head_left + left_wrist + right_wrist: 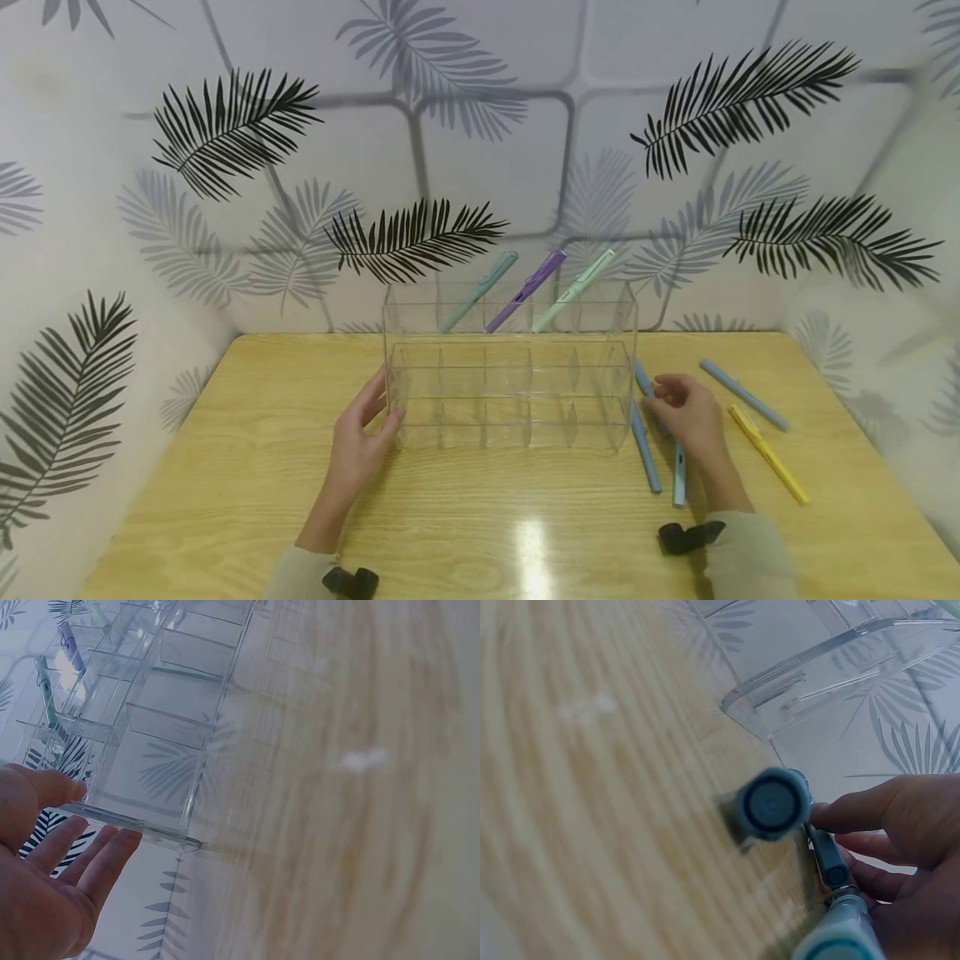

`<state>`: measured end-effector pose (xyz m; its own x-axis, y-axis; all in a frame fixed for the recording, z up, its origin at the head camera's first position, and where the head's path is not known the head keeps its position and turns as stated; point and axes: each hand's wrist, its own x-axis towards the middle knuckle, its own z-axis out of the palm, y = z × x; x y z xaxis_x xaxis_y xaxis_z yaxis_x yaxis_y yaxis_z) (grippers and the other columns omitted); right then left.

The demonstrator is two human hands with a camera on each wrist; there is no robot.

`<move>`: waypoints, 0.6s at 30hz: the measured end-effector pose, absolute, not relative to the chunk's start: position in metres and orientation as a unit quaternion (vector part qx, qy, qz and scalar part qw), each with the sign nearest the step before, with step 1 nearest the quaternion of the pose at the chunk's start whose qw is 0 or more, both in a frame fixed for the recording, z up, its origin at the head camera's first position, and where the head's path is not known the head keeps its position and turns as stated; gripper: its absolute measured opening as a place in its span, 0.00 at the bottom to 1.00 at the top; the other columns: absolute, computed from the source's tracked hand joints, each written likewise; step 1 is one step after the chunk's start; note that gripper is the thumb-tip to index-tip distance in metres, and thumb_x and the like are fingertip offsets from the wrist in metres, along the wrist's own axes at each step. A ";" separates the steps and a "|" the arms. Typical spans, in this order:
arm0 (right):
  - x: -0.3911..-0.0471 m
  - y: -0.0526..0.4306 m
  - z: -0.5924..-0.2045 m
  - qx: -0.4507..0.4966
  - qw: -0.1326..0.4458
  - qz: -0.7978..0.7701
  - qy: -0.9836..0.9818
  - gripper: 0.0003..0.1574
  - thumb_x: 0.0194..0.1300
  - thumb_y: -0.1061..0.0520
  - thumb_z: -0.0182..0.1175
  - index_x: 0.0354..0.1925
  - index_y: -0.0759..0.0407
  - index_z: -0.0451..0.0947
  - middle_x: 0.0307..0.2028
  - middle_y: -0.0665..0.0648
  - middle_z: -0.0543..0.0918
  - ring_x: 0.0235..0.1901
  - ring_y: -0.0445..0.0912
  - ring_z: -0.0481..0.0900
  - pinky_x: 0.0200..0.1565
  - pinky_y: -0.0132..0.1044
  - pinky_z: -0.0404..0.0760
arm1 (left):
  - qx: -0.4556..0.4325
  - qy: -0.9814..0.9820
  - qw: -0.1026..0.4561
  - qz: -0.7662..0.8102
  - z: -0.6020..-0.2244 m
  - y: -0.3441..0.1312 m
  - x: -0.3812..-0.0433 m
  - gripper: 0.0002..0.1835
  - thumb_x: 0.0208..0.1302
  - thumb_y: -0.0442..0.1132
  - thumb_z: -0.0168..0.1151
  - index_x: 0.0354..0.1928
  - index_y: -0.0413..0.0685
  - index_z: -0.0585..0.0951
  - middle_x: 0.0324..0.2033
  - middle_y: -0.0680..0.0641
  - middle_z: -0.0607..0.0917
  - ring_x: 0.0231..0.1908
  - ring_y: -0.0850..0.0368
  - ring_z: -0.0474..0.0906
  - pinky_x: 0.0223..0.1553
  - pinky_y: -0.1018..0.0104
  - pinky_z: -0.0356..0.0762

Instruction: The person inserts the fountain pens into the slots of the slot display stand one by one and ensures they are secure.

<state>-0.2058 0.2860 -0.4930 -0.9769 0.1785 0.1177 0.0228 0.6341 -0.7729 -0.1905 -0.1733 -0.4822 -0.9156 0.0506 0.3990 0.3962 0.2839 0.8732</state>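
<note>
A clear compartment organizer stands on the table with a teal pen, a purple pen and a mint pen leaning in its top row. My left hand grips the organizer's left side, thumb in front and fingers around the edge. Right of the organizer, my right hand bends over several pens, thumb and fingers around a blue pen that it partly hides. Beneath that hand lie another blue pen and a light blue pen.
Farther right on the table lie a blue pen and a yellow pen. A leaf-patterned backdrop rises directly behind the table's back edge. Dark straps with small cameras sit at both wrists.
</note>
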 end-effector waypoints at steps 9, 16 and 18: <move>-0.207 0.282 -0.488 -0.080 0.108 0.400 -0.907 0.17 0.65 0.60 0.69 0.49 0.70 0.84 0.41 0.65 0.88 0.42 0.56 0.84 0.36 0.27 0.78 | -0.149 -0.789 0.162 -0.573 -0.481 -0.172 -0.192 0.34 0.67 0.20 0.62 0.74 0.35 0.67 0.70 0.32 0.72 0.65 0.34 0.73 0.65 0.50 0.74; -0.206 0.282 -0.490 -0.099 0.101 0.409 -0.902 0.17 0.68 0.59 0.65 0.51 0.69 0.84 0.43 0.65 0.88 0.45 0.58 0.84 0.40 0.32 0.79 | -0.152 -0.789 0.161 -0.573 -0.483 -0.173 -0.192 0.33 0.68 0.23 0.63 0.74 0.36 0.67 0.70 0.34 0.72 0.65 0.34 0.73 0.65 0.51 0.74; -0.207 0.283 -0.490 -0.105 0.097 0.416 -0.898 0.18 0.70 0.57 0.64 0.52 0.68 0.84 0.45 0.66 0.87 0.47 0.59 0.83 0.42 0.34 0.79 | -0.150 -0.791 0.158 -0.572 -0.483 -0.174 -0.192 0.33 0.69 0.24 0.63 0.75 0.37 0.67 0.70 0.35 0.72 0.66 0.35 0.73 0.65 0.52 0.74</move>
